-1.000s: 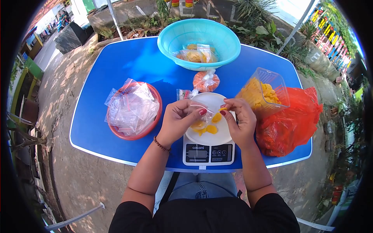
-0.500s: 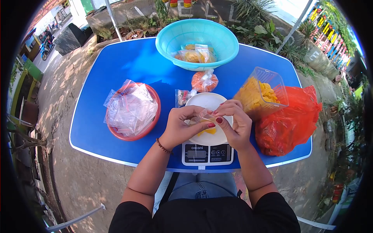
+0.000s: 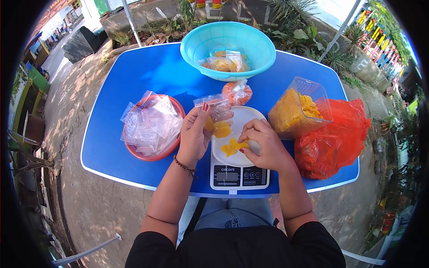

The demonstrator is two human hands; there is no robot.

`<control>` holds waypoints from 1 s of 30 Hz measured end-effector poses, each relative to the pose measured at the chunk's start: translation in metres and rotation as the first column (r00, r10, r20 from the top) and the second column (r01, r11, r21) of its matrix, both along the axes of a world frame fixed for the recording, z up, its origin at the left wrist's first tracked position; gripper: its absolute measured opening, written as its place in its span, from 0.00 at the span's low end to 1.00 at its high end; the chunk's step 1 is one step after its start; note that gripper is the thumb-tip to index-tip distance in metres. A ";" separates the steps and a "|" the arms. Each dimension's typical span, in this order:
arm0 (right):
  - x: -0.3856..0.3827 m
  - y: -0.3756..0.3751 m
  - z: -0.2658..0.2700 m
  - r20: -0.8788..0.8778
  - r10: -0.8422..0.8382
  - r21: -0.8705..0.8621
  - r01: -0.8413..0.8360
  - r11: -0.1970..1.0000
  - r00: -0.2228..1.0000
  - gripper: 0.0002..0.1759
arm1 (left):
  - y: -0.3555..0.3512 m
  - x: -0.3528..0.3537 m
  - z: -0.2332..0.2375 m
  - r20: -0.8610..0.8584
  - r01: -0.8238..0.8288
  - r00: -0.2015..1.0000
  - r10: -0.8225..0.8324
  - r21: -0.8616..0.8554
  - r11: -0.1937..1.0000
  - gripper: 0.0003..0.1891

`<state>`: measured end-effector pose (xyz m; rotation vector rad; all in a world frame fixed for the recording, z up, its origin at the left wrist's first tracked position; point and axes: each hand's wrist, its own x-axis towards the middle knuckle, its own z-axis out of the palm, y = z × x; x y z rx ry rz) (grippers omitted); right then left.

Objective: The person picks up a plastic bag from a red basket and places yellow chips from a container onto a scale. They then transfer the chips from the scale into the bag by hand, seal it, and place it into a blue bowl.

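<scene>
My left hand (image 3: 192, 136) is closed on a clear zip bag (image 3: 211, 100), held upright over the left side of the white plate (image 3: 241, 114). A few yellow chips (image 3: 222, 129) show inside the bag. With thumb and fingertips, my right hand (image 3: 267, 145) pinches a yellow chip (image 3: 241, 145) low over the plate. More yellow chips (image 3: 229, 150) lie on the plate beside those fingertips. Beneath the plate is a white and black kitchen scale (image 3: 240, 183), its display too faint to read.
A red basket (image 3: 154, 156) of empty clear bags stands left. At the back is a turquoise basin (image 3: 196, 42) with filled bags. A bag of orange food (image 3: 237, 94) lies behind the plate. A tilted clear container (image 3: 286, 118) of yellow chips rests against a red plastic bag (image 3: 333, 143).
My hands have moved apart. The left has lifted the zip bag left and up, and it now hangs at full length. The right has gone down to the chips on the plate.
</scene>
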<state>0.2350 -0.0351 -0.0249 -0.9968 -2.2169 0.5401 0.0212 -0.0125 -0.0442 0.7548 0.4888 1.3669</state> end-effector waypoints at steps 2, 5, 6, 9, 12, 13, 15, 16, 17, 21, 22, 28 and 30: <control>0.001 0.002 -0.002 -0.041 0.007 -0.042 -0.009 0.999 0.999 0.10 | -0.002 0.000 0.006 0.030 0.041 0.999 -0.041 -0.013 0.999 0.15; 0.001 0.001 0.001 -0.185 -0.122 -0.203 0.084 0.976 0.975 0.07 | -0.003 -0.001 0.000 -0.136 0.060 0.989 -0.053 0.050 0.997 0.13; 0.000 0.001 -0.003 -0.354 -0.157 -0.186 0.095 0.978 0.922 0.06 | -0.005 0.000 0.001 -0.220 0.049 0.975 -0.027 0.096 0.994 0.12; -0.009 0.001 -0.013 -0.710 -0.191 -0.144 0.125 0.982 0.678 0.04 | -0.011 0.002 0.001 -0.440 0.036 0.896 0.064 0.215 0.976 0.11; -0.012 -0.005 -0.004 -0.794 -0.143 -0.062 0.156 0.986 0.591 0.03 | -0.012 0.003 -0.002 -0.602 0.060 0.784 0.151 0.316 0.947 0.14; -0.012 -0.004 -0.005 -0.776 -0.113 -0.004 0.174 0.985 0.620 0.03 | -0.014 0.004 0.001 -0.640 0.074 0.744 0.194 0.367 0.927 0.15; -0.007 -0.004 -0.008 -0.707 -0.087 0.053 0.175 0.983 0.702 0.04 | -0.014 0.005 0.002 -0.674 0.100 0.698 0.241 0.425 0.900 0.16; -0.003 -0.004 -0.010 -0.654 -0.088 0.052 0.160 0.986 0.751 0.05 | -0.014 0.006 0.001 -0.676 0.108 0.696 0.245 0.435 0.894 0.16; -0.001 -0.004 -0.011 -0.599 -0.087 0.050 0.145 0.988 0.796 0.05 | -0.014 0.006 0.000 -0.677 0.115 0.693 0.249 0.444 0.888 0.16; -0.001 0.000 0.001 -0.467 -0.030 0.157 0.116 0.981 0.884 0.09 | -0.014 0.006 0.002 -0.640 0.132 0.752 0.156 0.379 0.916 0.17; -0.004 -0.005 0.003 -0.518 -0.085 0.087 0.151 0.985 0.851 0.10 | -0.014 0.006 -0.001 -0.609 0.116 0.781 0.136 0.356 0.927 0.16; -0.002 -0.003 -0.001 -0.119 -0.264 -0.076 0.256 0.964 0.957 0.16 | -0.006 0.007 0.003 -0.286 -0.072 0.946 0.153 0.275 0.959 0.13; -0.002 -0.004 -0.003 0.058 -0.235 -0.058 0.238 0.970 0.970 0.18 | -0.003 0.002 -0.001 -0.228 -0.070 0.967 0.115 0.198 0.978 0.13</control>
